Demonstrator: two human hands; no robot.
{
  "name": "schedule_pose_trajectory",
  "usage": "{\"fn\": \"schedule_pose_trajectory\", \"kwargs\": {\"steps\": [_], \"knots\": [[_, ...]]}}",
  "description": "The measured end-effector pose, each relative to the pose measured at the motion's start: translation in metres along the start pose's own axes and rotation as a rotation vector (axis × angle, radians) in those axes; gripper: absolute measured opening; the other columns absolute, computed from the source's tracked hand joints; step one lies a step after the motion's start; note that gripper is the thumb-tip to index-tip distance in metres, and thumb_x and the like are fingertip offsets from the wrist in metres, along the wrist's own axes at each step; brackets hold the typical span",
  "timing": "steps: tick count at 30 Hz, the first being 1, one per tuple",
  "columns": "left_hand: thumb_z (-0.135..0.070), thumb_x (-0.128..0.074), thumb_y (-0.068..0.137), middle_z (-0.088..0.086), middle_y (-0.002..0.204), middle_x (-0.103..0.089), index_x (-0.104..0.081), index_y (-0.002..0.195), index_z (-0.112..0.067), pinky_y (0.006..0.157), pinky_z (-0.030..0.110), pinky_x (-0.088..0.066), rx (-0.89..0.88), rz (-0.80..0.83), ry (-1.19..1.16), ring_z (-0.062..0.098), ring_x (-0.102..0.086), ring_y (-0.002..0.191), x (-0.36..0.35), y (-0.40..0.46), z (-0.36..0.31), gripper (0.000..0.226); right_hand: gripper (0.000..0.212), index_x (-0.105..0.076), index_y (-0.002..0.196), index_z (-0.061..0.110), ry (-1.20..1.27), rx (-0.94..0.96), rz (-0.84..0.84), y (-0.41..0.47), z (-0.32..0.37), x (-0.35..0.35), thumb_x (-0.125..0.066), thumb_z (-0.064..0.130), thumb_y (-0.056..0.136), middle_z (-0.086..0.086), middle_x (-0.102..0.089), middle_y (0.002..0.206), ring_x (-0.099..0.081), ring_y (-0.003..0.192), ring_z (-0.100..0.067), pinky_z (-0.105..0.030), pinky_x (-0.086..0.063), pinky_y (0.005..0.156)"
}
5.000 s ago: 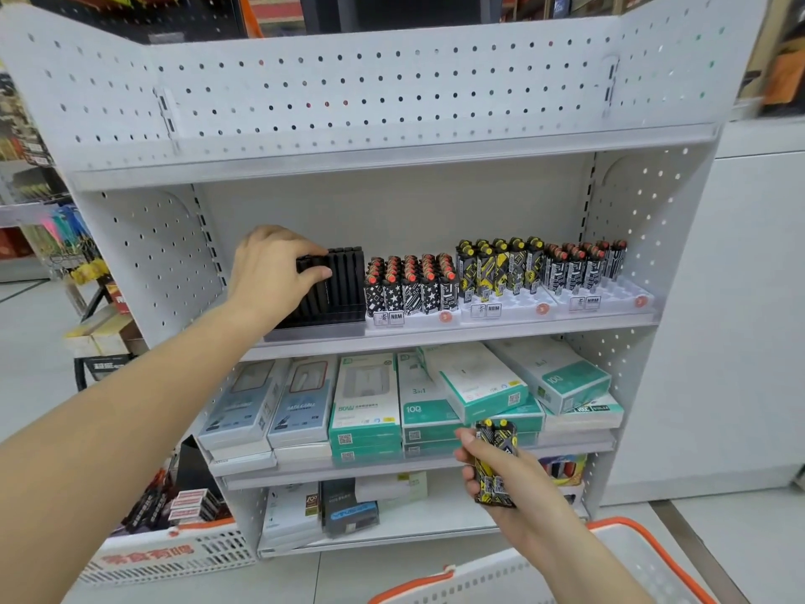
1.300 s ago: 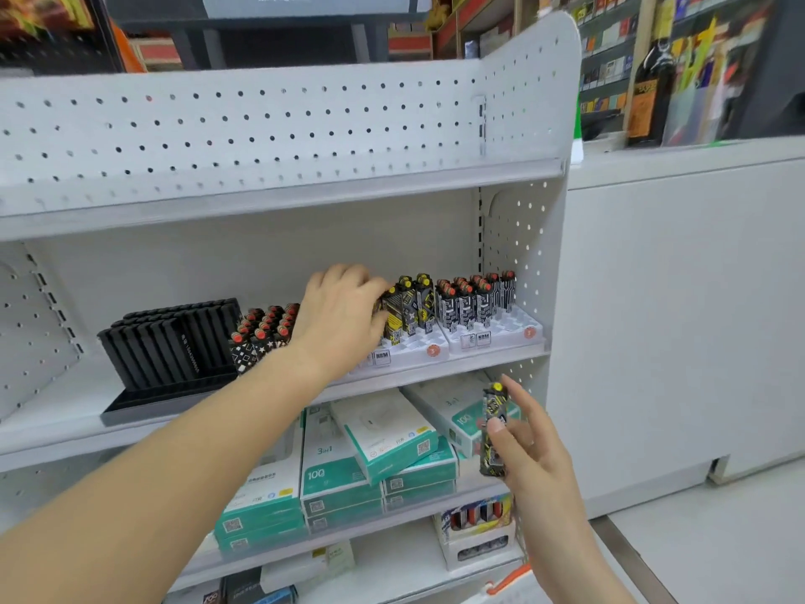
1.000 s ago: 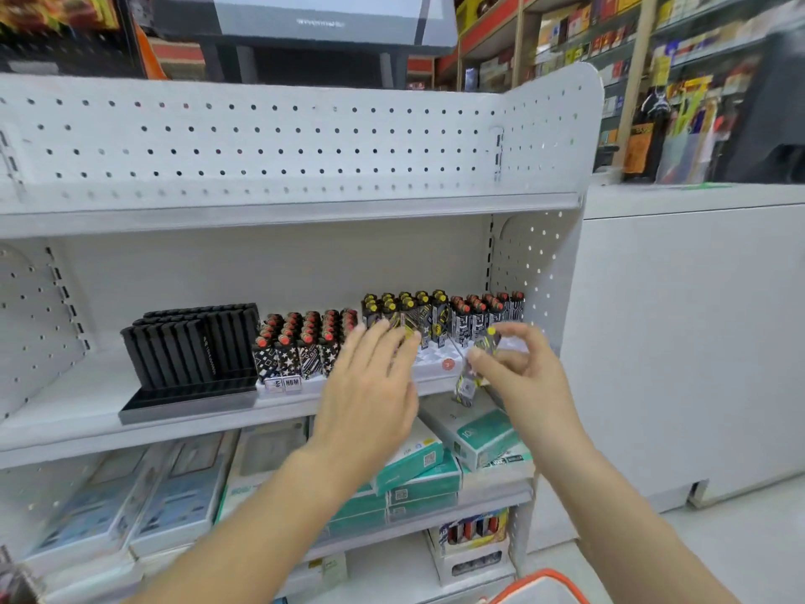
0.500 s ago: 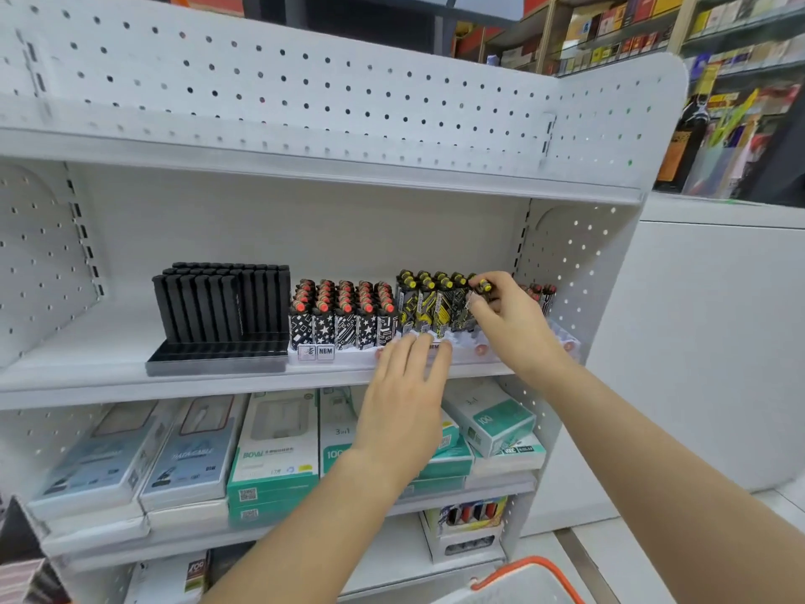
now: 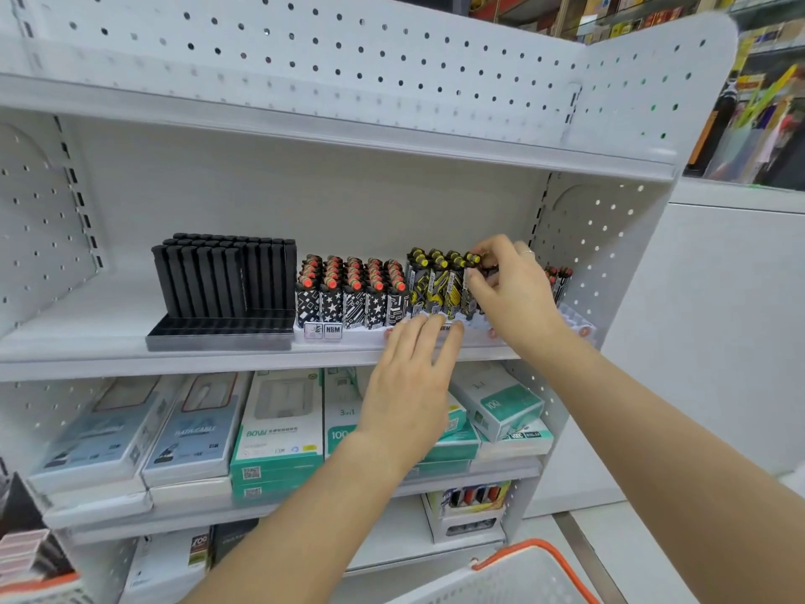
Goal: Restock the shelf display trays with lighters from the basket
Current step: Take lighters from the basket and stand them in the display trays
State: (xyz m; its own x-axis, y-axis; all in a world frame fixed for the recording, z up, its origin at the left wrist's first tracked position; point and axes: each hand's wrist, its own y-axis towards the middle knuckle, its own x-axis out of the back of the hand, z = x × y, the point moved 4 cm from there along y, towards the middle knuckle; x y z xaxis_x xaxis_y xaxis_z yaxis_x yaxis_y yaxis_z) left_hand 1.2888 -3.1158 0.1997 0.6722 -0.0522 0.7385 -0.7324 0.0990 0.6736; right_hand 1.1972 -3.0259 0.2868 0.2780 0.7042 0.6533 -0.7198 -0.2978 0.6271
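Note:
On the middle shelf stand display trays of lighters: a black tray with black lighters (image 5: pixel 224 276), a white tray (image 5: pixel 348 333) with red-capped black-and-white lighters (image 5: pixel 353 294), and a row of yellow-and-black lighters (image 5: pixel 435 281). My right hand (image 5: pixel 509 289) pinches a yellow-and-black lighter (image 5: pixel 472 259) at the right end of that row, down among the others. My left hand (image 5: pixel 414 385) lies with straight fingers, tips touching the front edge of the white tray. More red-capped lighters (image 5: pixel 557 279) show behind my right hand. The white basket with an orange rim (image 5: pixel 522 573) is at the bottom right.
White pegboard shelf unit (image 5: pixel 348 137) with a perforated side panel at right. Boxed cables and teal boxes (image 5: pixel 279 433) fill the shelf below. A small box of lighters (image 5: pixel 475 503) sits on the lowest shelf. A white counter (image 5: pixel 718 342) stands to the right.
My right hand has carried the yellow-and-black lighter up from waist height to the tray and set it into the row's right end. My left hand left the lighters and now rests at the tray's front.

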Motion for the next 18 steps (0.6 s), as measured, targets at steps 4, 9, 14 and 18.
{"fn": "schedule_pose_trajectory", "kwargs": {"steps": [4,9,14,18], "knots": [[-0.002,-0.068,0.063,0.017,0.127,-0.056,-0.053,0.131,-0.004,0.106,0.048,-0.041,0.000,-0.003,0.006,0.035,-0.051,0.119,0.000,0.000,0.000,0.070,0.023,-0.055,0.115,0.012,-0.044,-0.049,0.004,0.003,-0.010,-0.005,-0.054,0.020,0.093,-0.008,-0.055,0.098,-0.051,0.083,-0.021,-0.028,-0.035,0.070],[-0.001,-0.069,0.061,0.017,0.128,-0.056,-0.053,0.131,-0.005,0.107,0.048,-0.040,0.010,0.018,-0.014,0.035,-0.051,0.120,-0.001,-0.002,0.000,0.072,0.027,-0.056,0.118,0.015,-0.155,-0.009,0.012,0.001,-0.012,-0.003,-0.056,0.021,0.092,-0.011,-0.058,0.104,-0.054,0.090,-0.027,-0.030,-0.037,0.071],[-0.002,-0.055,0.077,0.017,0.147,-0.036,-0.032,0.146,-0.007,0.119,0.043,-0.016,0.006,0.170,-0.031,0.033,-0.028,0.139,0.012,-0.005,-0.005,0.073,0.046,-0.044,0.133,0.014,-0.067,-0.025,-0.018,-0.034,-0.018,0.018,-0.058,0.020,0.089,-0.009,-0.061,0.103,-0.056,0.097,-0.024,-0.030,-0.038,0.082],[-0.006,-0.050,0.084,0.014,0.158,-0.019,-0.023,0.151,-0.009,0.121,0.039,-0.003,0.005,0.092,-0.055,0.029,-0.012,0.147,0.018,-0.015,-0.007,0.073,0.034,-0.050,0.125,0.017,0.165,-0.060,-0.110,-0.107,-0.033,0.030,-0.050,0.013,0.091,0.008,-0.057,0.083,-0.050,0.058,-0.007,-0.024,-0.038,0.061]]}}
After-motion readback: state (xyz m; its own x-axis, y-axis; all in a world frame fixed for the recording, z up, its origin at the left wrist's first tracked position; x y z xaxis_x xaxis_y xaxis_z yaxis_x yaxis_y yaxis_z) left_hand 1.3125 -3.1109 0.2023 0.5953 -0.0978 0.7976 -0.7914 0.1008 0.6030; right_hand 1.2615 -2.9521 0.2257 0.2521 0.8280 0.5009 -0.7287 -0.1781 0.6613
